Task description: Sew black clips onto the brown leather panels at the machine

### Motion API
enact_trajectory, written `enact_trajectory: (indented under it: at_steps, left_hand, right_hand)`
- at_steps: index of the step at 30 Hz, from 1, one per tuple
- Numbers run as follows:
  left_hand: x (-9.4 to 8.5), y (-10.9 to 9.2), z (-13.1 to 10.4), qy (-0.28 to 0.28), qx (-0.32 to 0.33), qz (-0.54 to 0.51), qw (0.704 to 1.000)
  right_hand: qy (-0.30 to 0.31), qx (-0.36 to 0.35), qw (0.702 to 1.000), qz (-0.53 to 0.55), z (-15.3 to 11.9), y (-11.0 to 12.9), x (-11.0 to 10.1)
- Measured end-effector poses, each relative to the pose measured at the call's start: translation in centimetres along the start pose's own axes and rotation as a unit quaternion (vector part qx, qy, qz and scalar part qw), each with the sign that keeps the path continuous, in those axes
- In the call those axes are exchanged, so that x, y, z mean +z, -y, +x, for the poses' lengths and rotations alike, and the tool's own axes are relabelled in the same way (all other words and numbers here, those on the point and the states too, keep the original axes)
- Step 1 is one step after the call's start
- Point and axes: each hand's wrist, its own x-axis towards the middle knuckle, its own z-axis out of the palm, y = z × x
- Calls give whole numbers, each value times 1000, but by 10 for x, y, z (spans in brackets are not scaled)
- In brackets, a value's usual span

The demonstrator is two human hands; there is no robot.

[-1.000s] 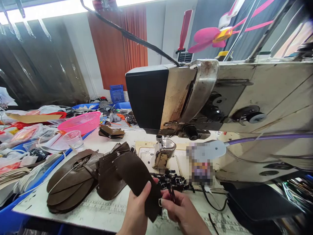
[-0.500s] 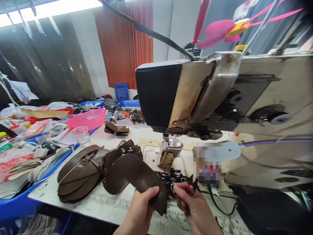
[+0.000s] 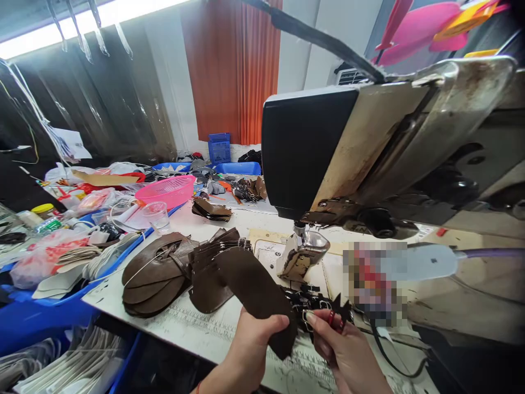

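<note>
My left hand [image 3: 260, 342] grips a curved brown leather piece [image 3: 258, 284], thumb on top, near the table's front edge. Its far end lies over a fanned stack of brown leather pieces [image 3: 211, 254]. Close by on the right, my right hand [image 3: 336, 339] is closed, with red-handled snips [image 3: 331, 318] held among the fingers, their dark blades pointing away. Its thumb and forefinger pinch at a small metal buckle [image 3: 305, 316] on the edge of a pile of black buckled straps [image 3: 309, 298]. Rounded brown leather pieces [image 3: 153, 287] lie stacked on the left.
A sewing machine head [image 3: 311, 153] overhangs the table, its presser foot area [image 3: 303, 254] just beyond my hands. Blue trays [image 3: 109, 271] of clutter line the left. A pink basket [image 3: 164, 191] and a clear cup [image 3: 156, 216] stand behind. A ruler strip [image 3: 197, 328] runs along the front edge.
My view has swung, so the machine and hands sit further right. The left hand still grips the leather piece; the right fingers stay at the buckle.
</note>
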Motion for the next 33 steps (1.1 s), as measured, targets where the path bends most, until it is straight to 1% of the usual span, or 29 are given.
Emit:
enact_trajectory:
  at_steps: [6,11,14,18,22,26,28,30,31,32,33]
  left_hand:
    - [0,4,2,15,2,-18,1000]
    - [0,11,5,-4,0,-23,1000]
    - [1,13,7,-11,11,-14,1000]
    - [1,12,8,-13,25,0,1000]
    - [2,9,8,-5,21,2,1000]
    - [4,7,10,4,19,6,1000]
    - [5,4,13,1,23,19,1000]
    - [7,-3,18,11,25,25,999]
    - [8,-7,21,18,25,28,999]
    - [10,-12,24,27,23,31,999]
    - [12,-17,27,34,17,36,999]
  right_hand:
    - [4,17,1000,17,0,-2,2]
    - [12,21,1000,16,-3,-1,6]
    - [12,23,1000,17,-4,0,8]
    - [13,31,999,21,-2,2,8]
    - [14,46,999,25,-1,2,9]
    - [7,34,999,8,1,2,10]
    - [11,-2,1000,-29,4,5,11]
    - [26,-75,993,-92,9,14,12]
    - [39,-119,983,-134,12,21,12]
    - [60,-165,967,-182,15,28,12]
    - [85,-213,944,-236,18,37,11]
